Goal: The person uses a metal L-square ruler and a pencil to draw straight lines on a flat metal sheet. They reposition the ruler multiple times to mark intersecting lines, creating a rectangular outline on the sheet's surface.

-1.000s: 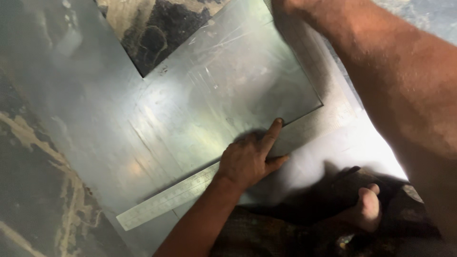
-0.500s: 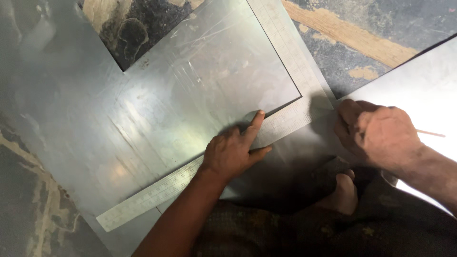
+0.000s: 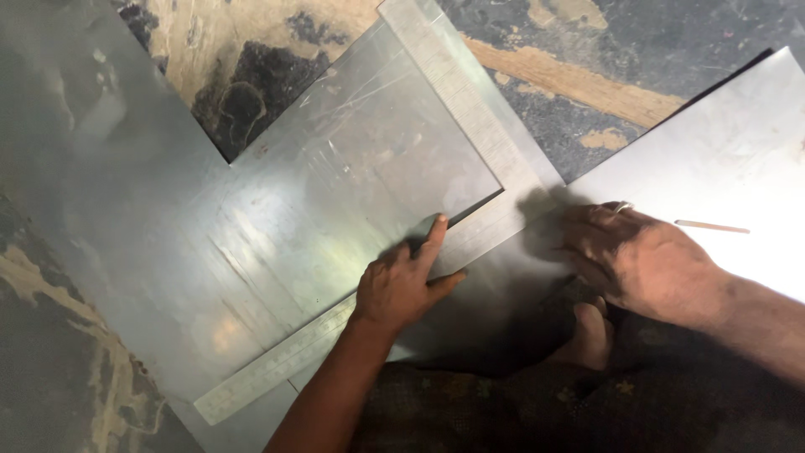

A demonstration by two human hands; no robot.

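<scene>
Left hand [image 3: 407,281] is flat, fingers spread, pinning the steel framing square [image 3: 470,126] onto the sheet metal [image 3: 277,235]. Right hand [image 3: 637,260] rests palm-down just beside it, holding nothing.

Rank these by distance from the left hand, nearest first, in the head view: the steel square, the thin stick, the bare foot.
1. Steel square: under the left hand.
2. Bare foot: lower right of that hand.
3. Thin stick: far right, on the bright sheet.
</scene>
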